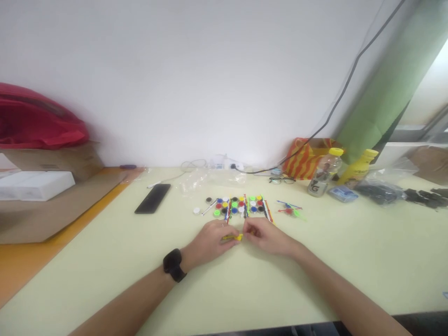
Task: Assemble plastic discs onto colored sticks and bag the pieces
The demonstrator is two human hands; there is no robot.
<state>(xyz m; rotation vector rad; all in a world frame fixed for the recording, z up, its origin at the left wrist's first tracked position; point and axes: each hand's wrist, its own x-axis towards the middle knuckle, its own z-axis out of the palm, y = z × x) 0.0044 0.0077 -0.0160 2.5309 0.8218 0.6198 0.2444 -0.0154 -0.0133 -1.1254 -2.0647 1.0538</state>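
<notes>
From afar, I have my left hand pinching a yellow piece on the near side of coloured discs seemingly mostly set in rows, my right hand curled alongside, its hold indiscernible, while loose pieces at right look unarranged.

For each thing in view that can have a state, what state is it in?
Left hand: fingers closed on a yellow piece
Right hand: fingers curled closed; any grip unclear
Colored discs: laid out in a cluster of rows
Phone: lying flat, screen dark
Watch: worn, face dark
Clear bottle: upright, capped
Yellow bottle: capped
Black plug: apparently plugged in
</notes>
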